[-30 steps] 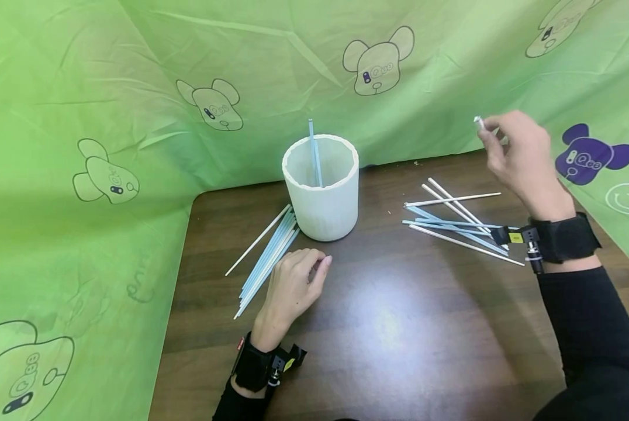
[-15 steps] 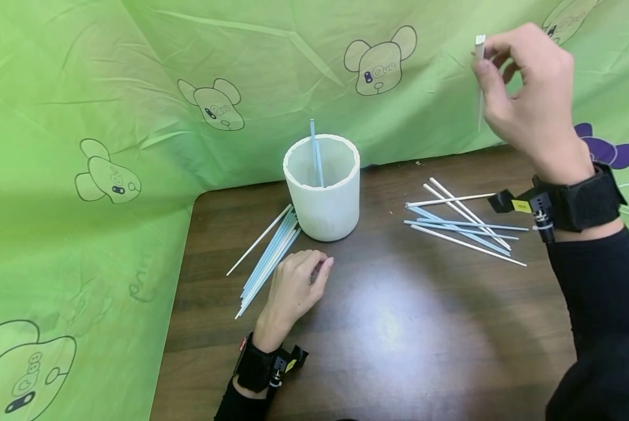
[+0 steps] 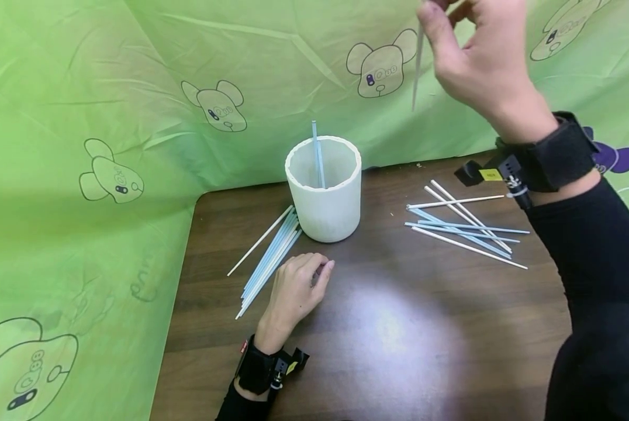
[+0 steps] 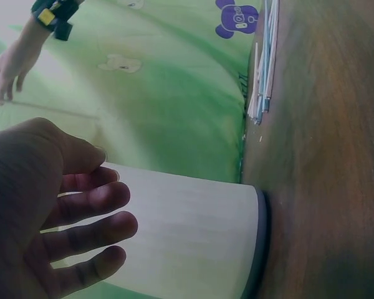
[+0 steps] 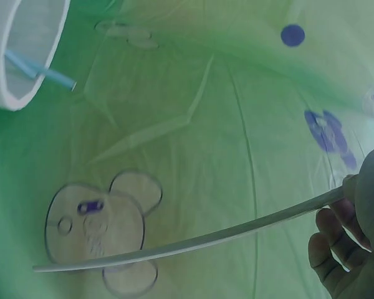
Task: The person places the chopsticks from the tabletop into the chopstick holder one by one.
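Note:
My right hand (image 3: 480, 64) is raised high at the upper right, pinching a thin white stick (image 3: 417, 73) by its upper end. In the right wrist view the long white stick (image 5: 193, 244) stretches out from the fingertips, slightly bowed. A white round pot (image 3: 327, 213) stands mid-table, with two blue sticks (image 3: 318, 155) leaning inside it. In front of it my left hand (image 3: 296, 289) rests on the table, fingers loosely curled and holding nothing. Beside that hand lies a bundle of blue and white sticks (image 3: 272, 257).
Several blue and white sticks (image 3: 464, 229) lie crossed on the right side of the brown table (image 3: 388, 362). Green cloth (image 3: 272, 52) printed with animal heads hangs behind and along the sides.
My right hand has risen from near the right-hand sticks, then swung left toward the pot, carrying the white stick. The left hand stays where it was.

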A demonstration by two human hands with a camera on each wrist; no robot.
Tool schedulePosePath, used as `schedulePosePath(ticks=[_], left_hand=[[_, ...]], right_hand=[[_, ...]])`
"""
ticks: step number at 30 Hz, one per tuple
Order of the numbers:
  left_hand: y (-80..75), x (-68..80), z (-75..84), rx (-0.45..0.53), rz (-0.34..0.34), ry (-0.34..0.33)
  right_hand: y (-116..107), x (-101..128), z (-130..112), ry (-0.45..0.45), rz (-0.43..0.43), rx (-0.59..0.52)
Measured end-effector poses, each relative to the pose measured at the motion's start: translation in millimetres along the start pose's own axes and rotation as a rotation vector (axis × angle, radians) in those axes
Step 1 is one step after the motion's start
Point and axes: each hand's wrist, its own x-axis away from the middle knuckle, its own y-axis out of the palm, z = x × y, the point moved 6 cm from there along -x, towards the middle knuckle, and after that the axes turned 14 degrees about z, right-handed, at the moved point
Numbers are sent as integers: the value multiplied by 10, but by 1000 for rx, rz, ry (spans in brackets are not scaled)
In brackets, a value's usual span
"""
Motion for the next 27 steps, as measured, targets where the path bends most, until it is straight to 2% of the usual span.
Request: schedulePosePath(ticks=[2, 5, 7, 9, 12, 19, 23, 27], left_hand=[[3, 6, -9, -2, -3, -3], [6, 17, -17, -3, -4, -11], [8, 25, -19, -3, -3, -15], [10, 29, -22, -1, 1, -18], [8, 28, -32, -1, 6, -21], [1, 28, -50, 5, 12, -23], [-9, 35, -52, 1, 13, -27], [-16, 43, -58, -3, 8, -39]], right_hand=[[116, -29, -61, -37, -20, -22], [267, -43, -155, -138, -44, -55], [355, -42, -195, -159, -55, -67], [436, -44, -213, -143, -67, -72], [552, -32, -202, -73, -91, -83], [785, 97, -68, 20, -105, -152], [862, 172, 64, 153, -103, -170], [859, 192, 145, 267, -47, -199]])
